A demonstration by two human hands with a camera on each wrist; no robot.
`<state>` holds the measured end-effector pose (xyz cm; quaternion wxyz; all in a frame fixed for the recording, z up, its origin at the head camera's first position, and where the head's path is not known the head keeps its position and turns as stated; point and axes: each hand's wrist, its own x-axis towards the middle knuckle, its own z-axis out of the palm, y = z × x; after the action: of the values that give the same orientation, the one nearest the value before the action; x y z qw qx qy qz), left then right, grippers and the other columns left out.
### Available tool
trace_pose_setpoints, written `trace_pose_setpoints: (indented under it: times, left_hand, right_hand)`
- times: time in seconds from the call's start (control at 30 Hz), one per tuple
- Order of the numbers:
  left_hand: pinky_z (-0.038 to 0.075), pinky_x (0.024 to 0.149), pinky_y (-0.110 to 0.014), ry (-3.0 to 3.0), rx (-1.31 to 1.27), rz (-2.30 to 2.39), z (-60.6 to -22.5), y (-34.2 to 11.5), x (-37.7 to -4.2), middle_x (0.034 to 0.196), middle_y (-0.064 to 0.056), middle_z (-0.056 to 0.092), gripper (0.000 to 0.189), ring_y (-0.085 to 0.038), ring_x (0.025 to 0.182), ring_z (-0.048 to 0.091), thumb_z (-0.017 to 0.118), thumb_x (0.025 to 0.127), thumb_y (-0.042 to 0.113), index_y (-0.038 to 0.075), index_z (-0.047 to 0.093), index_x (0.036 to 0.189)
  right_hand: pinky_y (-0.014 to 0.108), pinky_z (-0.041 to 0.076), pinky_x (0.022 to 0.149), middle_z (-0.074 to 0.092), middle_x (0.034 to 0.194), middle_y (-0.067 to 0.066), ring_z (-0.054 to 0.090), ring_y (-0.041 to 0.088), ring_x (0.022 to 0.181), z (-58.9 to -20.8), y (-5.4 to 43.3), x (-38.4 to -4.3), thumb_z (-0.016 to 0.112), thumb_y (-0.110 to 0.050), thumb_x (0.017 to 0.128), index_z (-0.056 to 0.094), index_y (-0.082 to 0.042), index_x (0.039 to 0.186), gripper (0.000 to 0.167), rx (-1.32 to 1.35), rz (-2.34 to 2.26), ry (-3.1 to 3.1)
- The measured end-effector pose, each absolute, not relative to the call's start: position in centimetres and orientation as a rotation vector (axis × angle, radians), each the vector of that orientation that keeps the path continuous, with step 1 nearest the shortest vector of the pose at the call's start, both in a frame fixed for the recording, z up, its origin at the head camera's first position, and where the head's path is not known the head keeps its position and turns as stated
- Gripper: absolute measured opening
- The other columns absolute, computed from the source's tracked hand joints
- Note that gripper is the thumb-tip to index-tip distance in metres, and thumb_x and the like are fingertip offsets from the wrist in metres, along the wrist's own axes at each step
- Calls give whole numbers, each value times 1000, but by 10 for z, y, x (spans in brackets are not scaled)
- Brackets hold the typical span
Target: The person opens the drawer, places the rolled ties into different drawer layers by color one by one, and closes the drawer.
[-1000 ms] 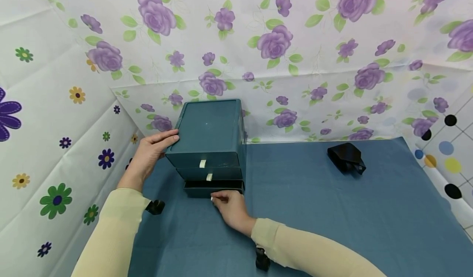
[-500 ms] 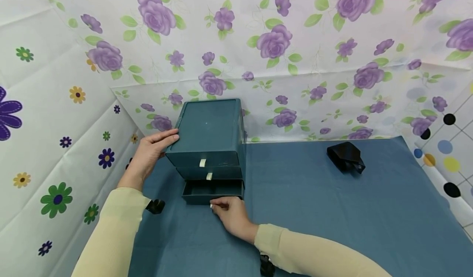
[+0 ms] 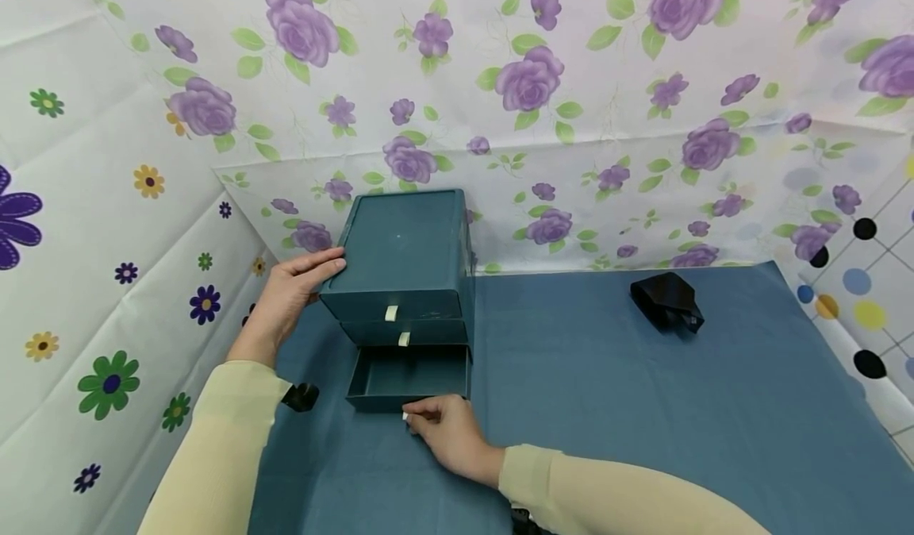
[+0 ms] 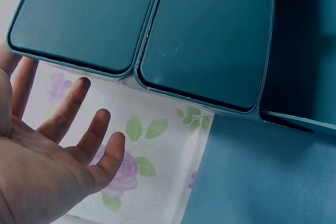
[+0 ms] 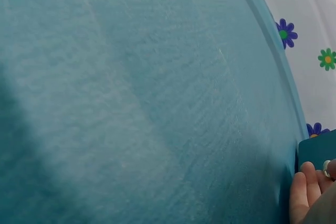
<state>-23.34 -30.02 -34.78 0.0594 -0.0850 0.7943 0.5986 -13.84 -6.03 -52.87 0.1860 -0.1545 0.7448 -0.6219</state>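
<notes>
A dark teal chest of small drawers [image 3: 403, 241] stands against the back wall. Its upper two drawers are closed, each with a pale pull tab. The bottom drawer [image 3: 371, 402] is pulled out, and no items show inside. My right hand [image 3: 457, 441] pinches its white pull tab [image 3: 405, 416] between thumb and fingers; the right wrist view catches only those fingertips [image 5: 308, 182] at the lower right corner. My left hand [image 3: 286, 301] rests against the chest's upper left edge. In the left wrist view, its lower fingers [image 4: 100, 129] are spread and relaxed, clear of the chest's side.
A crumpled black object [image 3: 667, 303] lies on the blue cloth [image 3: 571, 376] toward the back right. White sheeting with purple flowers [image 3: 528, 82] hangs behind the chest, and another flowered sheet [image 3: 143, 225] closes off the left side.
The bottom drawer has slid further out toward me, from a narrow gap to a wide opening. My right hand has moved back with its tab, while the left hand has stayed put.
</notes>
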Motion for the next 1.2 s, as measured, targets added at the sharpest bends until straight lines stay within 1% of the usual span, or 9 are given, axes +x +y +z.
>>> trace_pose_setpoints:
  times: [0.2,0.4,0.63,0.73,0.83,0.93,1.0,1.07,1.2]
  left_hand:
    - [36,93,-34,2413,-264,1805,-347,-300,-233,149,6,37,54,-12,121,43,67,83,46,25,56,132]
    - [37,91,-33,2421,-262,1792,-346,-300,-233,148,5,37,54,-11,117,46,66,84,46,26,56,132]
    - [34,98,-37,2409,-263,1789,-346,-300,-233,150,6,34,54,-15,126,41,67,84,46,26,55,132]
    - [33,100,-39,2406,-275,1786,-347,-301,-233,150,5,33,54,-16,129,39,67,83,46,26,55,132]
    - [32,101,-40,2401,-282,1788,-348,-301,-233,151,5,32,55,-17,130,38,67,82,47,27,55,132]
    - [32,102,-42,2399,-280,1793,-348,-300,-233,151,5,32,55,-18,131,38,68,82,47,27,55,132]
    - [32,103,-43,2405,-274,1791,-348,-300,-233,152,4,31,56,-19,131,38,68,82,47,27,55,133]
    - [32,102,-43,2415,-277,1789,-348,-300,-233,151,4,32,55,-20,130,39,68,82,47,27,55,132]
    - [33,101,-40,2423,-282,1779,-349,-301,-234,150,5,33,55,-17,129,40,67,82,47,27,55,132]
  right_hand:
    - [21,51,63,73,97,3,68,16,80,-531,-57,-135,63,-19,90,72,-13,108,21,-447,-1746,2075]
    - [21,52,64,72,99,5,68,16,82,-531,-57,-131,63,-20,90,71,-13,110,23,-430,-1754,2036]
    - [20,52,69,71,106,6,68,9,86,-527,-54,-131,63,-23,90,70,-12,112,26,-481,-1735,2011]
    - [21,52,67,70,109,7,67,6,84,-520,-51,-133,63,-23,90,68,-10,115,29,-525,-1689,1978]
    - [25,51,59,71,105,8,67,13,77,-507,-45,-137,63,-21,90,65,-7,119,33,-553,-1606,1921]
    - [28,50,56,72,96,6,67,21,73,-486,-37,-141,64,-20,89,66,-7,117,31,-583,-1512,1898]
    - [30,51,57,73,92,3,67,24,73,-468,-31,-145,65,-21,88,69,-10,111,26,-618,-1466,1900]
    - [31,53,59,72,89,1,67,23,75,-448,-23,-150,66,-24,88,71,-14,105,21,-655,-1431,1907]
    - [33,55,66,71,93,3,67,25,81,-406,-2,-164,64,-26,89,71,-19,104,18,-738,-1418,1858]
